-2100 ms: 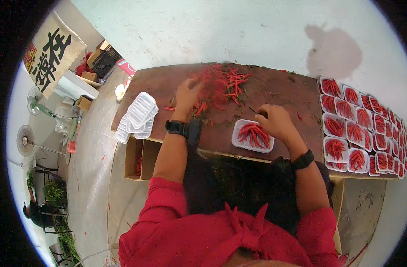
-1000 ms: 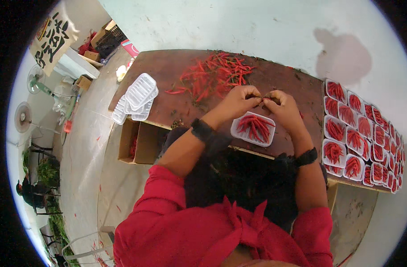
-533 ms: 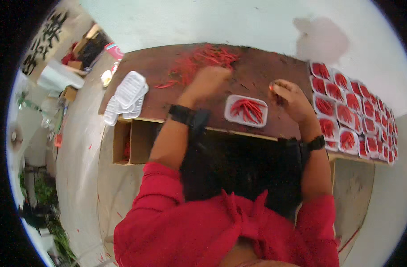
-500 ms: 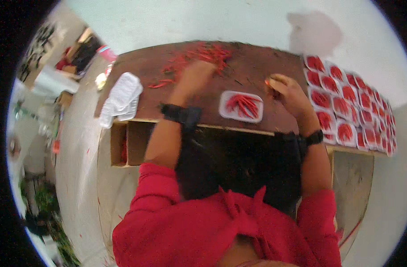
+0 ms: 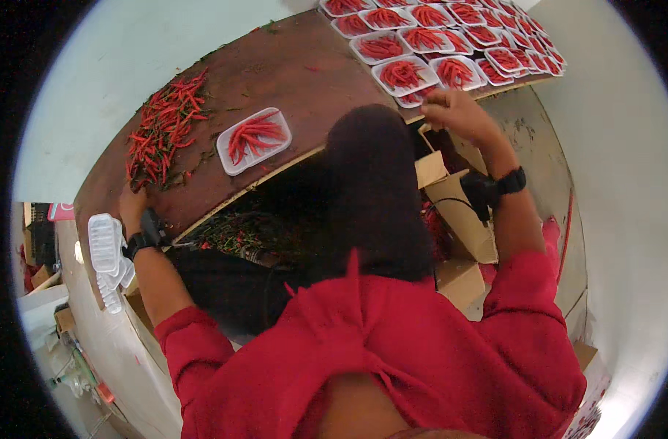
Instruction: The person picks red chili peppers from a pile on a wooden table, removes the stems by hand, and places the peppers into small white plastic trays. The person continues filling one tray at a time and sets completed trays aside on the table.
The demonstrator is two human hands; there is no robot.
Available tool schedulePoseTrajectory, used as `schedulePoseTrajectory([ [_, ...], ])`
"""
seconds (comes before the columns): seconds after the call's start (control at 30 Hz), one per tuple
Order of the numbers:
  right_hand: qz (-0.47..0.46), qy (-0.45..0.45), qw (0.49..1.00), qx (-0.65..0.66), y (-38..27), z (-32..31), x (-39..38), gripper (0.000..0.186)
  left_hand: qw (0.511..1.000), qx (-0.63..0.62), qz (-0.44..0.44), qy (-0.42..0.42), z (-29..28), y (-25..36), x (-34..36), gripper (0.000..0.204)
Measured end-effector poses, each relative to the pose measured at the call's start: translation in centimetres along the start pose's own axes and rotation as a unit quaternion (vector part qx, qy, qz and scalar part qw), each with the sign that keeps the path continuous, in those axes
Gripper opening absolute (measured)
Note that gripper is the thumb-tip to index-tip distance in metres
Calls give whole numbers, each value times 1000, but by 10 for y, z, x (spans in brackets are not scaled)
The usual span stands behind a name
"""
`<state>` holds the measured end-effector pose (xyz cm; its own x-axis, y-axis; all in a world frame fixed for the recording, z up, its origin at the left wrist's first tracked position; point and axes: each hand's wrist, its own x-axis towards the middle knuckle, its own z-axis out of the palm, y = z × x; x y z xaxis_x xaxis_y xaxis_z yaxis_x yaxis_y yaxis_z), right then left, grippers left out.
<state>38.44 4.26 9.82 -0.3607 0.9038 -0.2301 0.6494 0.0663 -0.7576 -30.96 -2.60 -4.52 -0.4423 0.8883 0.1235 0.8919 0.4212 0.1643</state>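
My left hand (image 5: 133, 208) is at the near end of a loose pile of red chili peppers (image 5: 165, 124) on the brown tabletop (image 5: 275, 69). Its fingers are mostly hidden, so their grip is unclear. A white foam tray (image 5: 236, 167) holding a small bunch of red chilies (image 5: 255, 137) lies to the right of the pile. My right hand (image 5: 459, 115) is raised past the table's front edge, beside the filled trays. Its fingers are curled together, and I cannot make out what, if anything, is in them.
Rows of filled chili trays (image 5: 423, 40) cover the table's far right, some overlapping. Nested empty white trays (image 5: 106, 245) sit at the left corner. Below the table are an open cardboard box (image 5: 465, 219) and a heap of green and red plant bits (image 5: 239, 235).
The view has turned right. My left hand has moved from over the pile to its near end. My right hand has gone from beside the single tray to beyond the table edge.
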Motion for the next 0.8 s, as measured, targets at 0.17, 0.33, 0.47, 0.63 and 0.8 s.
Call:
schedulePoseTrajectory([
  [0.17,-9,-37,960,-276,80,23,-40,26,999,50,4,-20,-17,27,-12,33],
  [0.33,4,-7,956,-293,86,31,-39,28,999,22,0,-46,-33,65,-34,31],
  [0.47,-63,90,982,-155,36,32,-8,21,1000,9,8,3,-30,93,-42,34],
  [0.63,-199,111,956,-183,-56,41,25,19,979,-197,32,33,-40,114,-51,32],
  [0.8,-254,33,963,-80,-140,65,49,23,979,-206,7,-1,-53,119,-50,30],
])
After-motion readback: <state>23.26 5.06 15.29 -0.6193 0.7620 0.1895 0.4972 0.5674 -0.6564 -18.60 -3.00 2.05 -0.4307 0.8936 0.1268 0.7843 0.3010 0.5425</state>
